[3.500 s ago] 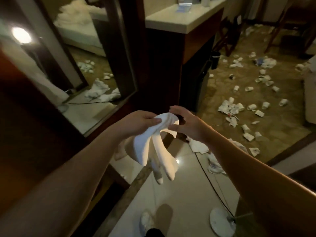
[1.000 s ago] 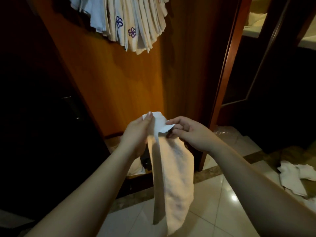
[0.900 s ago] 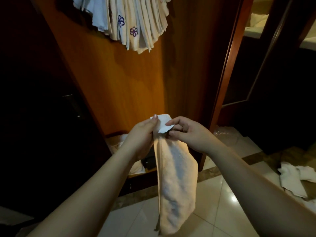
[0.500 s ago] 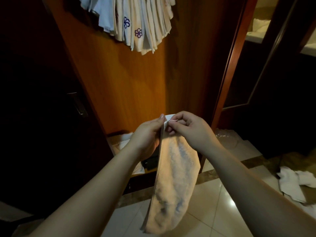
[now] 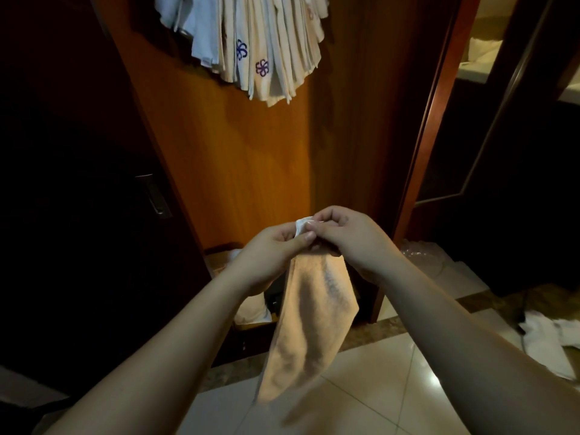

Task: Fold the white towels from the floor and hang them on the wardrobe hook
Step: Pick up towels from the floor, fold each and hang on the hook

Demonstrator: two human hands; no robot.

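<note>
Towel [image 5: 310,324] hangs folded lengthwise, top end pinched by left hand [image 5: 270,255] and right hand [image 5: 348,240] below hung towels [image 5: 251,42] at wardrobe panel's top edge; next, likely lift it to hook, unseen.

This looks like a bedroom or hotel room. A big wooden wardrobe [image 5: 251,158] has towels [image 5: 257,42] hanging high on it. Below it is a shiny tiled floor [image 5: 392,372].

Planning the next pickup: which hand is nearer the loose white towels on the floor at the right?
Right. The right hand is on the loose white towels' side; the left hand is farther left. Both grip the folded towel.
</note>
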